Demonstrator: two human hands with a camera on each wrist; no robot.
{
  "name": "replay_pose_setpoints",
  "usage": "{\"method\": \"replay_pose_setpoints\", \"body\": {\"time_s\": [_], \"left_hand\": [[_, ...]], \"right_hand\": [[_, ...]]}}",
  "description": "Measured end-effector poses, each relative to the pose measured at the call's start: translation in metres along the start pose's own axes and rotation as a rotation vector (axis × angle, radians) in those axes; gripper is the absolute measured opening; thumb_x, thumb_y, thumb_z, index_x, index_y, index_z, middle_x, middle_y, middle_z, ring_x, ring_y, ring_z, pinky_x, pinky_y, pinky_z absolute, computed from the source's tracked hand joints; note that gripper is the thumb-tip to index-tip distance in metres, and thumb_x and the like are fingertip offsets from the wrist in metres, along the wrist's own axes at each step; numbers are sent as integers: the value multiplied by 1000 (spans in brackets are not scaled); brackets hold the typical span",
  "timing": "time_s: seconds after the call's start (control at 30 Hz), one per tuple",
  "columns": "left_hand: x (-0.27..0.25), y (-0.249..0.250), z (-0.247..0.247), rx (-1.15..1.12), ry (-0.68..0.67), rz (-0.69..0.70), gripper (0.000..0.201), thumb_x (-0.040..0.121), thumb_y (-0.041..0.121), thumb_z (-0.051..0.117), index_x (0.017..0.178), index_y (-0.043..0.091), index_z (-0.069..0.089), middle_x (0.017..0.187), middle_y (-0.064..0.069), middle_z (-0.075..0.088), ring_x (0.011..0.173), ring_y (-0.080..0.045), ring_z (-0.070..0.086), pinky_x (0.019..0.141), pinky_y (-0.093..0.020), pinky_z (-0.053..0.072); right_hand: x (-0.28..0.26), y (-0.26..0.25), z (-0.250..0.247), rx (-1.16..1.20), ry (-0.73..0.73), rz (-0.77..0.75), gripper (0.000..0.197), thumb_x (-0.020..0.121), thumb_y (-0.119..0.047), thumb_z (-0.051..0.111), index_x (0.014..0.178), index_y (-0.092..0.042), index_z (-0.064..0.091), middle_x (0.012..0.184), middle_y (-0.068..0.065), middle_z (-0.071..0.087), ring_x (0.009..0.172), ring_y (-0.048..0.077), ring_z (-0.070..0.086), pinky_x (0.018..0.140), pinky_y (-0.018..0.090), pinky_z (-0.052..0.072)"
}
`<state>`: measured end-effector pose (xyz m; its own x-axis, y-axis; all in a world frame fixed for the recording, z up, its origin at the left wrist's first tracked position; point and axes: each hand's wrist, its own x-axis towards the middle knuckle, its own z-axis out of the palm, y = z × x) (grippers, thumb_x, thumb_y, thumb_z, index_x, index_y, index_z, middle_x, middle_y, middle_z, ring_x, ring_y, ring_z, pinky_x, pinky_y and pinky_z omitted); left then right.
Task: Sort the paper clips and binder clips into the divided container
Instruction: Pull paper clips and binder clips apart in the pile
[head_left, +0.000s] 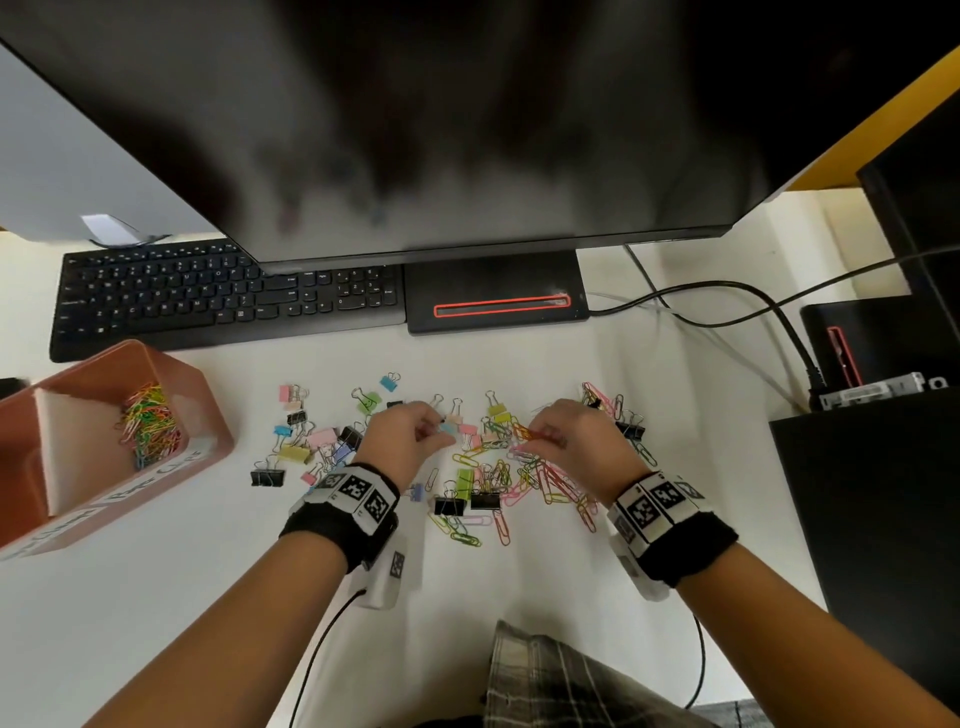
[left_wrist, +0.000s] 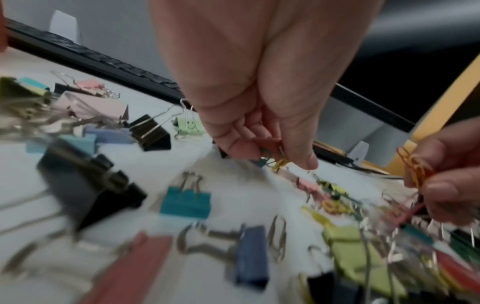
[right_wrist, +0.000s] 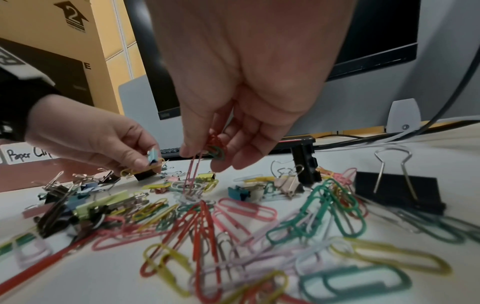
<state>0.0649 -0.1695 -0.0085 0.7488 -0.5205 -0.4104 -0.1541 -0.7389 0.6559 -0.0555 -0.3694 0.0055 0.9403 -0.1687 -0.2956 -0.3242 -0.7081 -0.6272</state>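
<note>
A mixed pile of coloured paper clips (head_left: 519, 483) and binder clips (head_left: 322, 441) lies on the white desk. A terracotta divided container (head_left: 208, 415) stands at the left, with several paper clips (head_left: 150, 431) in its far compartment. My left hand (head_left: 441, 434) hovers over the pile and pinches a few small paper clips (left_wrist: 272, 161), green and yellow among them. My right hand (head_left: 540, 436) pinches a bunch of red and orange paper clips (right_wrist: 215, 147), and a pink clip (right_wrist: 193, 172) dangles from it. The hands are close together above the pile's middle.
A black keyboard (head_left: 223, 296) and a monitor base (head_left: 493, 291) lie behind the pile, under a large monitor (head_left: 415, 130). Cables (head_left: 727, 296) run at the back right. A black box (head_left: 883, 519) fills the right side.
</note>
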Motion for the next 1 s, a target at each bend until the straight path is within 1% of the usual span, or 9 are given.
{"method": "replay_pose_setpoints", "body": {"time_s": [0.07,0.17,0.23,0.37,0.53,0.63,0.77,0.93,1.0], "left_hand": [[4,2,-5,85,9,22,19,82,27,65,77,10,62,71,0,58,68,-15,53,54,-10,28],[10,6,-12,179,48,43,39,85,37,61,56,16,45,56,5,40,53,-7,38,47,-15,21],[10,8,-15,184,28,44,35,86,35,59,62,14,47,56,6,41,54,-7,38,48,-15,23],[6,9,-16,99,-41,9,15,84,21,63,93,11,57,72,-1,57,65,-13,50,53,-9,32],[1,5,-18,56,-115,-30,42,72,9,75,108,17,55,84,-2,64,74,-13,59,60,-14,39],[0,6,-23,100,-137,-24,43,73,10,73,110,19,54,80,4,63,76,-12,59,62,-13,39],[0,7,-34,204,-99,33,31,75,9,72,103,14,60,85,1,60,78,-14,55,70,-20,39],[-7,5,-40,234,-32,125,15,77,13,71,91,10,67,85,2,56,78,-13,51,71,-17,35],[-15,4,-35,271,-102,99,14,78,13,69,92,11,66,86,3,55,77,-13,52,71,-19,39]], "right_hand": [[1,-1,0,3,0,12,19,80,-33,70,83,-15,65,77,-5,54,70,10,52,68,21,43],[2,-4,-1,-3,-19,24,17,83,-27,67,92,-13,67,90,2,61,79,15,58,76,29,50],[3,-8,1,6,-41,39,16,85,-22,66,95,-10,67,97,6,62,84,19,60,81,33,52],[8,-14,11,10,-48,61,13,82,-15,67,93,-7,67,104,4,56,85,20,59,82,29,49],[23,-20,24,-92,-97,110,8,84,-10,63,89,-6,66,104,8,57,87,25,60,80,33,50],[28,-19,24,-141,-105,113,9,85,-12,61,91,-7,65,97,10,61,89,25,58,78,34,49],[27,-15,24,-157,-96,121,6,83,-13,63,88,-11,62,88,9,67,92,24,54,75,36,48],[25,-13,24,-166,-89,129,19,84,-19,64,102,-14,61,95,7,69,90,25,61,80,39,52],[25,-12,23,-189,-113,136,18,85,-20,62,102,-14,64,99,7,68,91,25,62,82,36,51]]}}
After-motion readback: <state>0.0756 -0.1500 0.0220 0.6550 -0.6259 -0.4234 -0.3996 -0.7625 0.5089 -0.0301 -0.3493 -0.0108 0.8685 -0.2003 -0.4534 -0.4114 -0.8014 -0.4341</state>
